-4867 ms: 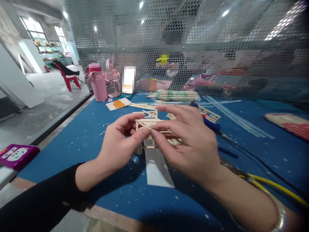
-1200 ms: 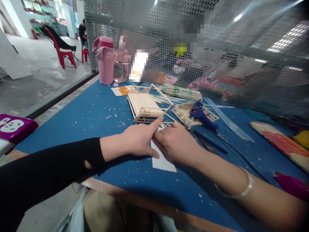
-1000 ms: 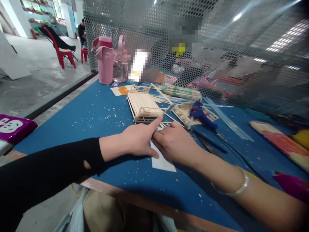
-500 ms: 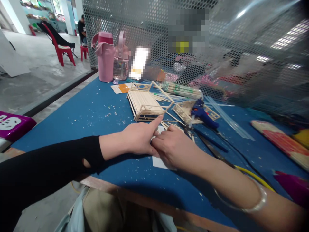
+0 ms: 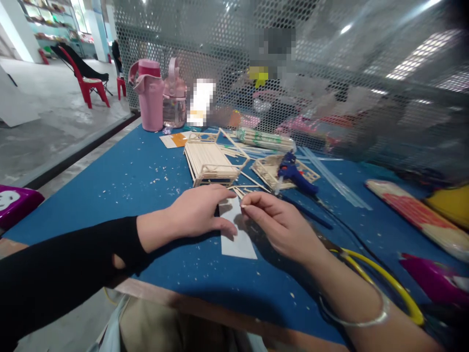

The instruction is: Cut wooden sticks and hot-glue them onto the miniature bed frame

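Note:
My left hand (image 5: 200,210) rests at the left edge of a white paper (image 5: 238,247), thumb and fingers apart in a C shape. Nothing shows in its grip. Across the paper, my right hand (image 5: 282,222) pinches a tiny pale piece (image 5: 243,206) between thumb and forefinger; its exact kind is too small to tell. Just beyond the hands stands a small frame built of wooden sticks (image 5: 210,159), with a slatted top and railings. Loose sticks (image 5: 252,188) lie between it and my right hand.
A blue glue gun (image 5: 296,176) lies on a second stick frame (image 5: 262,168), its cord trailing right. Yellow-handled cutters (image 5: 388,274) are beside my right forearm. Pink bottles (image 5: 151,105), bagged sticks (image 5: 266,139) and clear glue sticks (image 5: 335,178) sit farther back, before a perforated metal screen (image 5: 220,49).
My hands, together over the paper before, have drawn apart. The left has opened, and the right has moved slightly right with its pinch, uncovering more paper. The whole view has shifted a little.

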A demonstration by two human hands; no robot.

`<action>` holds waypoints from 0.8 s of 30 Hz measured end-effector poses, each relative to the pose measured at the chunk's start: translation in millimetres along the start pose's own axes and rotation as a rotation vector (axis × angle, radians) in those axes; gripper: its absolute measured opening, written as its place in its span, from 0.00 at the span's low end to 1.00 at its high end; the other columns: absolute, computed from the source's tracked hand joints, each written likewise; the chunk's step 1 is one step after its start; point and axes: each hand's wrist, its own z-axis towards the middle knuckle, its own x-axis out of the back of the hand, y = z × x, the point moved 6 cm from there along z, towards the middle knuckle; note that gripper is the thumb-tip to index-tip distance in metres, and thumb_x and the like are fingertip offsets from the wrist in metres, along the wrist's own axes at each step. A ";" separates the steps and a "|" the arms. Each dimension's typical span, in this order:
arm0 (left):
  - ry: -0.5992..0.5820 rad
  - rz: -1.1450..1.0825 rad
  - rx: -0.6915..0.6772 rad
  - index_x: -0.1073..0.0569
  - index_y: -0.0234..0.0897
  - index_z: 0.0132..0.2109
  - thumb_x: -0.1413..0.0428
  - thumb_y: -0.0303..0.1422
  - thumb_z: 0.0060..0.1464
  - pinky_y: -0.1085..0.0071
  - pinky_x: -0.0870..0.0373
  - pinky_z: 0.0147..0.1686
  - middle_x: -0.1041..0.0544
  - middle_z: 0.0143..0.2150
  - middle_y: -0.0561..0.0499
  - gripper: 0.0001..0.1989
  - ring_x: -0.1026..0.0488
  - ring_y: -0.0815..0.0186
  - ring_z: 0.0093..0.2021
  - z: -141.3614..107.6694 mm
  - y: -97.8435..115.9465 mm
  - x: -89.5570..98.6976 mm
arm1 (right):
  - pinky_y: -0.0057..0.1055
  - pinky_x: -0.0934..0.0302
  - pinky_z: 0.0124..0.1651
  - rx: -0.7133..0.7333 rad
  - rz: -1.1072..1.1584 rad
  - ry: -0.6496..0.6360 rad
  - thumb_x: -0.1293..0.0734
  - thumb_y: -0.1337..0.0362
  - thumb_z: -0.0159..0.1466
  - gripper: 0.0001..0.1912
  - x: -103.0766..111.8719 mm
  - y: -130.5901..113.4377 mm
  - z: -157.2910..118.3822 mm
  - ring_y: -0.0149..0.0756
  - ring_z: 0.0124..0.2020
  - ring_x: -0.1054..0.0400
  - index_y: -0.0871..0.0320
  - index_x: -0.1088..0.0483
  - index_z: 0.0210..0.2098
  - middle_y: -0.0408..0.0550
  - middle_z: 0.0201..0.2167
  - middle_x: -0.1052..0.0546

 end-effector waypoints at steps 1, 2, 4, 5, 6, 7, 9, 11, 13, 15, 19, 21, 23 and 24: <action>0.036 -0.086 0.024 0.26 0.33 0.46 0.37 0.44 0.44 0.68 0.33 0.39 0.23 0.44 0.43 0.25 0.27 0.59 0.42 0.2 0.5 2.0 | 0.27 0.42 0.28 0.016 -0.015 0.032 0.41 0.61 0.64 0.08 2.7 -1.3 -0.1 0.30 0.25 0.37 0.57 0.35 0.32 0.42 0.25 0.32; 0.061 -0.194 0.074 0.23 0.33 0.41 0.38 0.43 0.47 0.70 0.34 0.35 0.22 0.37 0.46 0.19 0.28 0.63 0.36 0.2 -0.3 2.6 | 0.27 0.42 0.29 0.036 -0.041 0.062 0.41 0.61 0.63 0.08 5.3 -3.2 -0.2 0.30 0.26 0.37 0.58 0.34 0.32 0.43 0.25 0.31; 0.065 -0.453 0.212 0.23 0.32 0.35 0.41 0.40 0.50 0.73 0.37 0.28 0.24 0.28 0.51 0.13 0.32 0.69 0.27 -0.9 -3.9 -1.7 | 0.27 0.42 0.29 0.083 -0.108 0.094 0.40 0.63 0.63 0.07 8.1 -8.9 -1.1 0.30 0.26 0.36 0.58 0.32 0.31 0.43 0.25 0.29; 0.053 -0.571 0.271 0.23 0.32 0.33 0.42 0.39 0.51 0.74 0.38 0.27 0.26 0.25 0.52 0.13 0.34 0.71 0.24 -1.7 -5.0 -5.4 | 0.27 0.42 0.29 0.108 -0.144 0.096 0.40 0.64 0.63 0.07 8.3 -12.5 -2.0 0.30 0.26 0.36 0.57 0.32 0.31 0.43 0.25 0.28; 0.036 -0.665 0.310 0.23 0.31 0.32 0.42 0.39 0.51 0.74 0.39 0.26 0.26 0.24 0.53 0.12 0.35 0.72 0.24 -2.3 -5.1 -9.0 | 0.27 0.42 0.30 0.136 -0.178 0.093 0.40 0.65 0.63 0.08 8.1 -16.5 -3.1 0.30 0.26 0.35 0.57 0.31 0.30 0.43 0.25 0.27; 0.023 -0.733 0.328 0.24 0.31 0.31 0.42 0.38 0.50 0.75 0.39 0.27 0.26 0.25 0.53 0.12 0.35 0.73 0.24 -2.6 -4.5 -11.7 | 0.26 0.41 0.30 0.163 -0.208 0.091 0.40 0.65 0.63 0.08 7.7 -20.6 -4.5 0.30 0.26 0.35 0.57 0.31 0.30 0.43 0.25 0.26; 0.001 -0.826 0.329 0.24 0.31 0.30 0.41 0.35 0.49 0.75 0.39 0.28 0.26 0.25 0.53 0.10 0.35 0.73 0.26 -2.5 -2.8 -14.8 | 0.27 0.41 0.31 0.203 -0.245 0.098 0.40 0.66 0.63 0.08 7.9 -27.4 -7.5 0.30 0.27 0.33 0.56 0.31 0.30 0.43 0.26 0.25; -0.029 -0.894 0.329 0.25 0.31 0.30 0.41 0.33 0.49 0.75 0.39 0.29 0.26 0.25 0.53 0.07 0.35 0.74 0.25 -2.2 -1.6 -16.6 | 0.26 0.41 0.31 0.223 -0.244 0.105 0.40 0.67 0.63 0.08 8.7 -31.2 -9.9 0.30 0.27 0.32 0.56 0.30 0.30 0.42 0.26 0.24; -0.049 -0.940 0.326 0.25 0.31 0.30 0.42 0.31 0.50 0.76 0.40 0.28 0.27 0.24 0.54 0.06 0.37 0.75 0.24 -1.9 -0.6 -17.1 | 0.26 0.40 0.31 0.222 -0.215 0.099 0.39 0.67 0.63 0.08 8.6 -31.5 -11.1 0.30 0.26 0.32 0.56 0.30 0.29 0.42 0.25 0.24; -0.054 -0.981 0.322 0.25 0.31 0.31 0.41 0.31 0.50 0.75 0.41 0.28 0.27 0.24 0.55 0.06 0.38 0.76 0.23 -1.6 0.5 -16.8 | 0.27 0.39 0.31 0.221 -0.180 0.126 0.39 0.66 0.63 0.08 9.4 -30.2 -11.4 0.30 0.26 0.32 0.55 0.30 0.29 0.42 0.25 0.24; -0.047 -1.078 0.347 0.25 0.31 0.32 0.37 0.37 0.45 0.76 0.42 0.26 0.29 0.23 0.56 0.12 0.40 0.77 0.22 -2.0 0.9 -18.0 | 0.29 0.38 0.33 0.296 -0.160 0.258 0.37 0.66 0.62 0.06 11.4 -30.4 -11.2 0.32 0.30 0.31 0.54 0.28 0.31 0.44 0.27 0.24; -0.053 -1.112 0.373 0.24 0.31 0.33 0.36 0.42 0.42 0.76 0.43 0.25 0.30 0.24 0.56 0.17 0.39 0.77 0.22 -2.4 0.6 -20.0 | 0.29 0.37 0.35 0.355 -0.175 0.299 0.36 0.67 0.61 0.06 10.3 -31.8 -11.0 0.32 0.31 0.31 0.55 0.27 0.32 0.45 0.29 0.25; -0.050 -1.137 0.410 0.24 0.31 0.33 0.35 0.45 0.39 0.76 0.43 0.24 0.30 0.24 0.56 0.20 0.39 0.78 0.21 -2.9 -0.5 -21.7 | 0.29 0.37 0.35 0.398 -0.202 0.323 0.35 0.68 0.61 0.06 8.8 -32.8 -11.3 0.31 0.32 0.32 0.55 0.26 0.32 0.45 0.30 0.26; -0.041 -1.144 0.433 0.24 0.31 0.33 0.35 0.45 0.38 0.77 0.44 0.23 0.30 0.23 0.57 0.21 0.39 0.78 0.21 -3.2 -1.5 -22.2 | 0.29 0.37 0.34 0.413 -0.224 0.335 0.35 0.68 0.61 0.06 8.3 -33.1 -11.7 0.31 0.32 0.32 0.55 0.26 0.33 0.45 0.30 0.26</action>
